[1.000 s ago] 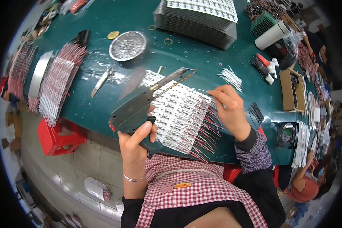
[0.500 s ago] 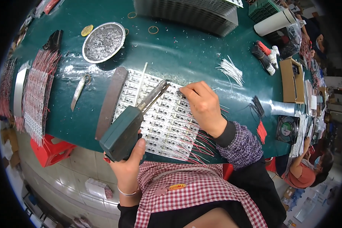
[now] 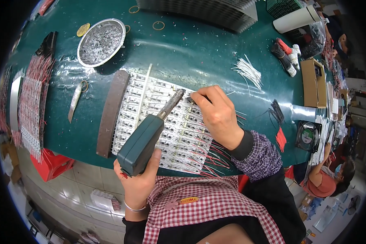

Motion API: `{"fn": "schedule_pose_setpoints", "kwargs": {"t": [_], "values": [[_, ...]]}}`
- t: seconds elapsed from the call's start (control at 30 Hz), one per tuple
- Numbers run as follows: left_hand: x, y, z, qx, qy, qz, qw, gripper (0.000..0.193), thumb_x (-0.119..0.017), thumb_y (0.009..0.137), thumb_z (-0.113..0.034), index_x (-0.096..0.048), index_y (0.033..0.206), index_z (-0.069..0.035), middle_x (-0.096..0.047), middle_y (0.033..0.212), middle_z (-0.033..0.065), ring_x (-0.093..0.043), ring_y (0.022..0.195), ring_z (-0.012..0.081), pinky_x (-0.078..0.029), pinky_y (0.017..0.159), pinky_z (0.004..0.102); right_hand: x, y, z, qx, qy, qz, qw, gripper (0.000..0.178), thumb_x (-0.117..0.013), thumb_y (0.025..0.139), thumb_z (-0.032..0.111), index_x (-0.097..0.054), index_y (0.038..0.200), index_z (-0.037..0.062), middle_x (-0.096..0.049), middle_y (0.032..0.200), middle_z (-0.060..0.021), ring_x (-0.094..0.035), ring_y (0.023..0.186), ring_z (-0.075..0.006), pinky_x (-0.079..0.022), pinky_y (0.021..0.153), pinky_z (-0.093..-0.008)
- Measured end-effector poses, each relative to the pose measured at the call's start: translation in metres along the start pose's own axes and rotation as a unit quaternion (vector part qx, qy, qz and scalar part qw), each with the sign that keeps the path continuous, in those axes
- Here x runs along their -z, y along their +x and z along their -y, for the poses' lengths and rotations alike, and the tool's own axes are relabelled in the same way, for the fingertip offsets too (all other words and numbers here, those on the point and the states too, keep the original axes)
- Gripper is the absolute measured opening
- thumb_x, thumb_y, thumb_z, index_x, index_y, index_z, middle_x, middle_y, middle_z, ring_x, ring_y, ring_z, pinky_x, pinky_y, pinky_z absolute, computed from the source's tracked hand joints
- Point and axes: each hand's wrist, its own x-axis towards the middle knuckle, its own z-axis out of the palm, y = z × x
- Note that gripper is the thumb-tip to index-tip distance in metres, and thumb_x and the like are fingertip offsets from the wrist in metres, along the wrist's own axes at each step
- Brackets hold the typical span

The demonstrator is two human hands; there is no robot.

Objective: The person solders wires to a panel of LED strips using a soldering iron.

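Observation:
In my closed left hand (image 3: pixel 139 189) is a dark green soldering gun (image 3: pixel 141 144), its body slanting up and to the right. The gun's tip reaches the top right part of a white panel of small circuit boards (image 3: pixel 128 118). Close to the tip, the thumb and forefinger of my right hand (image 3: pixel 219 116) pinch together at the panel's upper right edge. What they hold is too small and hidden to make out. Red and black wires (image 3: pixel 215 158) stick out along the panel's right side. A thin white strip (image 3: pixel 144 95) lies across it.
A brown bar (image 3: pixel 112 116) borders the panel's left side. Further left are a silver bowl of metal scraps (image 3: pixel 101 42), a knife (image 3: pixel 75 103) and wired panels (image 3: pixel 31 103). White wires (image 3: pixel 248 71), an open box (image 3: pixel 314 83) and a fan (image 3: pixel 308 136) lie right; a co-worker (image 3: pixel 323 181) sits beyond.
The soldering gun has shifted a little right and its tip has come nearer to my right fingers. My right hand stays pinched at the panel's edge. The whole view has shifted slightly.

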Motion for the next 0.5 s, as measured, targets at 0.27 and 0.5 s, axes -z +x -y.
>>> {"fn": "schedule_pose_setpoints", "kwargs": {"t": [0.27,0.5], "values": [[-0.0013,0.0029,-0.0045,0.031,-0.032,0.033,0.998,0.024,-0.076,0.077,0.0,-0.066,0.098,0.004,-0.065,0.081,0.0033,-0.058,0.066,0.0086,-0.046,0.059,0.0226,0.0003,0.0004,0.001,0.001,-0.004,0.002,1.0,0.029,-0.061,0.069,-0.002,-0.063,0.098,-0.0033,-0.057,0.093,-0.0118,-0.057,0.085,-0.0265,-0.052,0.069,-0.034],[-0.006,0.0074,-0.0098,-0.008,-0.022,0.013,1.0,0.018,-0.078,0.078,-0.007,-0.068,0.089,0.005,-0.066,0.073,0.0047,-0.056,0.062,0.0073,-0.044,0.055,0.0241,-0.0004,0.0015,0.0024,0.003,-0.01,0.0,1.0,0.029,-0.061,0.069,-0.002,-0.062,0.097,-0.0035,-0.057,0.093,-0.0115,-0.057,0.084,-0.0261,-0.051,0.068,-0.034]]}}
